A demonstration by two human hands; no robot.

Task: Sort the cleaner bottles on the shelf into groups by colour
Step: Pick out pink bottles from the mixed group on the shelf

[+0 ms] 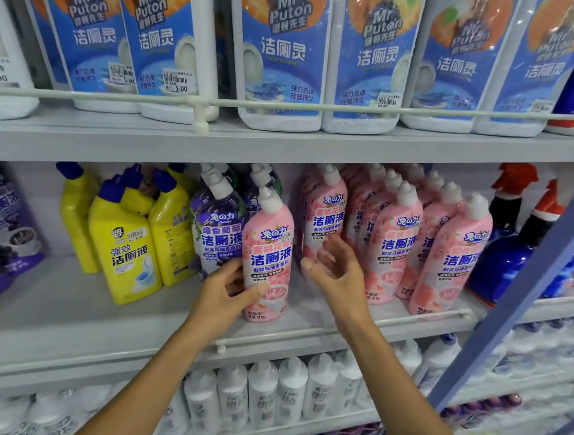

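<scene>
Gripping pink bottle low: left hand | right hand fingers spread, just beside it

— Can you count the pink bottles towards the back of the middle shelf?
— No, the front ones cover all but a few caps.
— And the purple bottles?
— The held pink bottle hides part of them. The left hand has its fingertips out of sight behind it.
— The top row?
— The picture's upper edge cuts off the tall white bottles. The small white bottles below are too blurred to read. A blue post covers part of the spray bottles.
</scene>
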